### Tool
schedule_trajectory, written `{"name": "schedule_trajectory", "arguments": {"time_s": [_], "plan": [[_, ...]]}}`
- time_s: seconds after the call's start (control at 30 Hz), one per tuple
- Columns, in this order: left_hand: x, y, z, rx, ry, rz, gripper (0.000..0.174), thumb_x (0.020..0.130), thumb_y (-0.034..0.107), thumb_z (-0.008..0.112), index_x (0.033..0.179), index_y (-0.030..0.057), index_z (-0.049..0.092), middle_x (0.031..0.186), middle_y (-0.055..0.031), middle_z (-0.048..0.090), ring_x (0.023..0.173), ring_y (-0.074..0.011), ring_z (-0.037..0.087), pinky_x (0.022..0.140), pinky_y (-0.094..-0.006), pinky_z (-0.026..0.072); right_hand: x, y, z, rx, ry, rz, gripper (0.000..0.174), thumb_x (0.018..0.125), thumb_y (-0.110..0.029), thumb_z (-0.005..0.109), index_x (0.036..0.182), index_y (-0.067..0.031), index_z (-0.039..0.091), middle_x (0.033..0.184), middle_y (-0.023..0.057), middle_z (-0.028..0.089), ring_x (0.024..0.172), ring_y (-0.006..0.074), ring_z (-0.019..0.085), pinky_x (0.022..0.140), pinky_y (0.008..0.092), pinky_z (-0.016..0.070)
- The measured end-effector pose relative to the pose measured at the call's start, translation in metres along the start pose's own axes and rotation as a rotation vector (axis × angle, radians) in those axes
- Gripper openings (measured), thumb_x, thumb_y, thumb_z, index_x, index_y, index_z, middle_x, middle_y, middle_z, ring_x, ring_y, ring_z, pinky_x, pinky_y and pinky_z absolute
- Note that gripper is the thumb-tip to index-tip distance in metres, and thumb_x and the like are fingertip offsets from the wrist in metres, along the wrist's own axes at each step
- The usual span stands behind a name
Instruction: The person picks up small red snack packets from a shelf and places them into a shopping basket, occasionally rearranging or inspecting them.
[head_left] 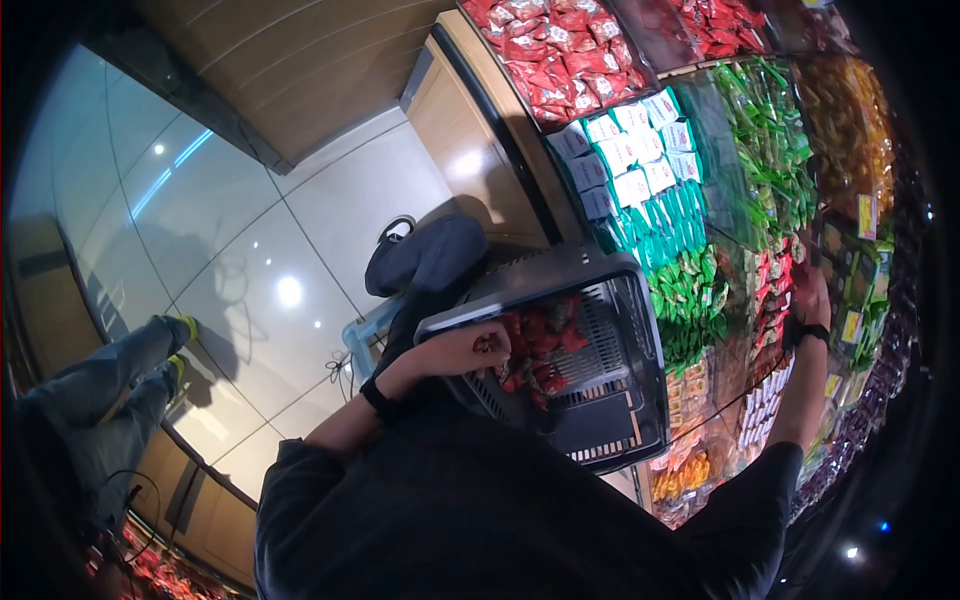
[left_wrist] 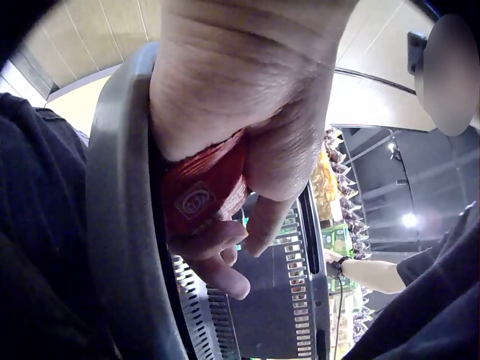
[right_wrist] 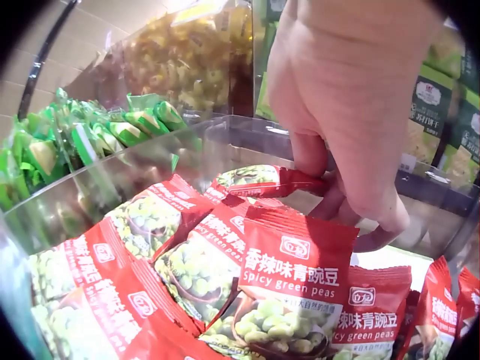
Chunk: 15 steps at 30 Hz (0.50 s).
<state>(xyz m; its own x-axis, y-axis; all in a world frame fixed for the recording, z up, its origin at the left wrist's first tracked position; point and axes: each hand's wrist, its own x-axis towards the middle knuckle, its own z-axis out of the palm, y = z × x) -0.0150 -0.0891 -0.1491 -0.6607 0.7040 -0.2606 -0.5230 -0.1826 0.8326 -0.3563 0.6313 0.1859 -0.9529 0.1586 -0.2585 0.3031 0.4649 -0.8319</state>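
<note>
The spicy green peas packet extends sideways from my right hand, the nearer one; those fingers pinch its crimped end narrowly. Below them, glossy, pillow-shaped red packets overlap inside a smooth, clear bin. Well apart, my left hand curls round a crinkled red packet, beside the rounded rim of a slotted grey plastic basket.
</note>
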Motion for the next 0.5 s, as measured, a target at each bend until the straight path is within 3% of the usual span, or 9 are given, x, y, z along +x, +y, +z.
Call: {"name": "schedule_trajectory", "arguments": {"time_s": [0.03, 0.13, 0.17, 0.2, 0.23, 0.27, 0.33, 0.4, 0.5], "plan": [[0.0, 0.003, 0.0, 0.005, 0.009, -0.013, 0.022, 0.103, 0.025, 0.063, 0.115, 0.0068, 0.06, 0.102, -0.0047, 0.067, 0.073, -0.0083, 0.064, 0.069, -0.0245, 0.0524, 0.002, 0.003, -0.001, 0.006, 0.009, -0.003, 0.045, 0.098, -0.039, 0.064, 0.121, -0.0011, 0.063, 0.115, 0.006, 0.068, 0.107, 0.0207, 0.063, 0.099, 0.0327, 0.0472], [-0.001, 0.005, 0.0, 0.012, 0.019, -0.009, 0.021, 0.102, 0.024, 0.064, 0.115, 0.007, 0.061, 0.1, -0.0037, 0.067, 0.073, -0.0083, 0.064, 0.067, -0.0241, 0.0521, 0.013, 0.018, -0.007, 0.276, -0.251, -0.066, 0.044, 0.102, -0.036, 0.06, 0.128, -0.001, 0.06, 0.128, 0.0082, 0.062, 0.12, 0.0214, 0.057, 0.107, 0.035, 0.0422], [-0.002, 0.006, 0.0, -0.002, 0.025, 0.012, 0.02, 0.102, 0.023, 0.064, 0.114, 0.0068, 0.061, 0.099, -0.0032, 0.067, 0.073, -0.0082, 0.064, 0.066, -0.0238, 0.0518, 0.006, 0.003, 0.016, 0.17, -0.312, -0.056, 0.043, 0.102, -0.035, 0.059, 0.13, -0.0016, 0.059, 0.13, 0.0097, 0.063, 0.12, 0.0235, 0.058, 0.109, 0.0369, 0.0419], [-0.003, 0.007, 0.0, -0.008, 0.018, 0.036, 0.02, 0.102, 0.023, 0.065, 0.114, 0.0065, 0.062, 0.098, -0.0027, 0.066, 0.073, -0.008, 0.064, 0.065, -0.0235, 0.0515, -0.023, -0.019, 0.072, 0.17, -0.163, -0.115, 0.041, 0.102, -0.033, 0.059, 0.129, -0.0024, 0.06, 0.128, 0.01, 0.064, 0.118, 0.0243, 0.06, 0.107, 0.0379, 0.0438], [-0.004, 0.011, 0.003, -0.024, 0.038, 0.068, 0.02, 0.102, 0.022, 0.065, 0.113, 0.0055, 0.063, 0.096, -0.0026, 0.066, 0.071, -0.0076, 0.064, 0.064, -0.0232, 0.051, -0.01, -0.008, 0.054, 0.167, -0.189, -0.112, 0.039, 0.102, -0.03, 0.059, 0.13, -0.0025, 0.061, 0.128, 0.0101, 0.066, 0.117, 0.0243, 0.061, 0.107, 0.0396, 0.045], [-0.002, 0.005, 0.003, -0.012, 0.038, 0.098, 0.019, 0.101, 0.021, 0.066, 0.112, 0.0047, 0.064, 0.09, -0.0019, 0.066, 0.072, -0.0069, 0.065, 0.062, -0.0222, 0.0486, 0.021, 0.004, 0.033, 0.252, -0.101, 0.057, 0.036, 0.102, -0.025, 0.058, 0.131, -0.0028, 0.061, 0.127, 0.0096, 0.067, 0.116, 0.0248, 0.062, 0.106, 0.0404, 0.0465], [-0.003, 0.02, 0.003, 0.105, 0.031, 0.042, 0.016, 0.102, 0.017, 0.065, 0.11, 0.0033, 0.063, 0.092, -0.0035, 0.064, 0.073, -0.0086, 0.064, 0.06, -0.0234, 0.0492, 0.012, 0.009, 0.039, 0.301, -0.15, -0.081, 0.032, 0.099, -0.019, 0.06, 0.126, -0.0022, 0.064, 0.123, 0.0093, 0.069, 0.11, 0.0253, 0.066, 0.101, 0.0395, 0.0511], [-0.003, 0.024, 0.006, 0.115, 0.068, -0.018, 0.016, 0.1, 0.016, 0.067, 0.11, 0.0033, 0.064, 0.091, -0.0035, 0.065, 0.071, -0.008, 0.064, 0.057, -0.0226, 0.0458, 0.011, -0.002, 0.051, 0.205, 0.25, 0.053, 0.022, 0.097, -0.012, 0.057, 0.114, -0.0024, 0.068, 0.114, 0.0116, 0.072, 0.104, 0.028, 0.069, 0.091, 0.0439, 0.0544], [-0.003, 0.018, 0.007, 0.092, 0.093, -0.036, 0.017, 0.099, 0.015, 0.068, 0.113, 0.0047, 0.065, 0.088, -0.0028, 0.069, 0.068, -0.0079, 0.065, 0.053, -0.021, 0.0429, -0.027, -0.045, 0.096, 0.147, 0.486, 0.112, 0.017, 0.099, -0.013, 0.054, 0.104, -0.0057, 0.069, 0.096, 0.0082, 0.073, 0.09, 0.0258, 0.07, 0.079, 0.0393, 0.0534]]}}
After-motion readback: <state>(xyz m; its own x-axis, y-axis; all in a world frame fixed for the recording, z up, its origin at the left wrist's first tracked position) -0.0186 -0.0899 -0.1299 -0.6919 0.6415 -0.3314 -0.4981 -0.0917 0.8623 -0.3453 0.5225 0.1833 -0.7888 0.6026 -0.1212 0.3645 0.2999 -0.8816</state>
